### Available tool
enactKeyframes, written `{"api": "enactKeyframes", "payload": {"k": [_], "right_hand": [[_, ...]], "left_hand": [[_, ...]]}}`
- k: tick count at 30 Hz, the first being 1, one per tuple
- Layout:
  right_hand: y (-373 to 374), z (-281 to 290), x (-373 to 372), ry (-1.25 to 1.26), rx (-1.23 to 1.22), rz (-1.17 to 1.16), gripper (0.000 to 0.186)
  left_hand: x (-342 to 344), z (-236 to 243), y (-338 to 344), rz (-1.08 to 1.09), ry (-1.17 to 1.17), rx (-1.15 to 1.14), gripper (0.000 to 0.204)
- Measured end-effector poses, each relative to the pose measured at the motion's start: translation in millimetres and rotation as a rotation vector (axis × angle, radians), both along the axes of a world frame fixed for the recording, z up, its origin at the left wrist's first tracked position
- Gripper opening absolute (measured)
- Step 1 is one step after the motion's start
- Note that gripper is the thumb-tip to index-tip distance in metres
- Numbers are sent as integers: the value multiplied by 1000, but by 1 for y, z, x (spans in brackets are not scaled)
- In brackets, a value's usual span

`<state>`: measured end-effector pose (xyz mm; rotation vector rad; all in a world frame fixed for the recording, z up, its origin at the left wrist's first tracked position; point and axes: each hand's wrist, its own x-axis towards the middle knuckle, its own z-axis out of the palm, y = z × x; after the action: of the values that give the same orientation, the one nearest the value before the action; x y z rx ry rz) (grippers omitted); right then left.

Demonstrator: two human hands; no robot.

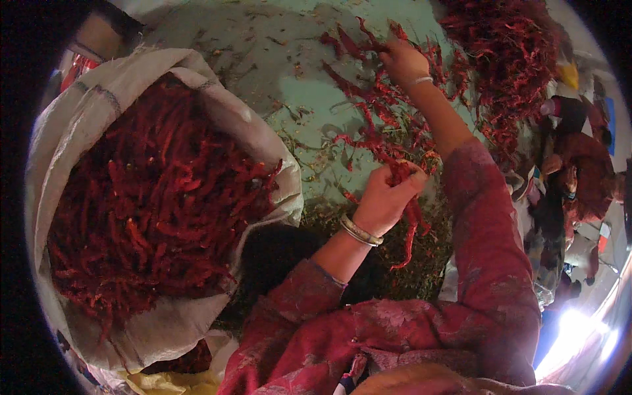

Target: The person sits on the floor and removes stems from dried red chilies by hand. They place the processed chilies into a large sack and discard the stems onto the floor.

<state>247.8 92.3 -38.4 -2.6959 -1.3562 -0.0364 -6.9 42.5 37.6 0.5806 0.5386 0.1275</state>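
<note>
My left hand, with bangles at its wrist, is closed round a small bunch of dried red chillies. Some of these hang below the fingers, others stick out above. Farther off, my right hand reaches over loose dried red chillies spread on the pale green surface. Its fingertips are pinched at a chilli among them, though the hand partly hides the grip. To the left stands a wide white woven sack, its mouth folded back, filled with dried red chillies.
A large heap of dried red chillies rises at the far right. Bits of stem and leaf litter lie scattered over the surface and gather thickly below my left hand. Other people sit along the right side, near a bright light.
</note>
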Motion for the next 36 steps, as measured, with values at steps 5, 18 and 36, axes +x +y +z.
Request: {"api": "enactKeyframes", "payload": {"k": [5,18,36], "right_hand": [[-67,37,-46,305,165,21,24],[-160,120,-147,535,141,86,17],[-145,46,-75,346,-129,-207,33]], "left_hand": [[1,1,5,207,98,-8,12],[13,-14,1,175,-9,47,15],[8,1,1,141,143,393,12]]}}
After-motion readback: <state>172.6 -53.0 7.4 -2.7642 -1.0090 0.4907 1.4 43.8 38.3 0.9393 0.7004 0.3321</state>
